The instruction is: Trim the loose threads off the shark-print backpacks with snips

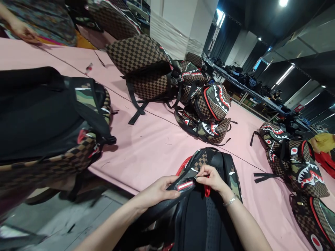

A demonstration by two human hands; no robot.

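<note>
A backpack [209, 223] with a black padded back panel and checkered and camouflage trim lies in front of me at the table's edge. My left hand [161, 190] is wrapped around its black shoulder strap [172, 202], thumb on top. On that strap, just past my thumb, sits a red label [185, 185] with white lettering. My right hand [210, 179] pinches at the strap beside the label; whatever is between its fingertips is too small to make out. A small red piece [207, 190] shows below my right fingers, and I cannot tell what it is.
Another backpack [34, 115] lies back-up at left. Checkered backpacks [141, 55] and several shark-mouth bags [214, 101] stand across the pink-covered table [146, 146]. More shark-mouth bags [309, 170] are at right. Another person's hand [24, 31] rests at the far-left edge.
</note>
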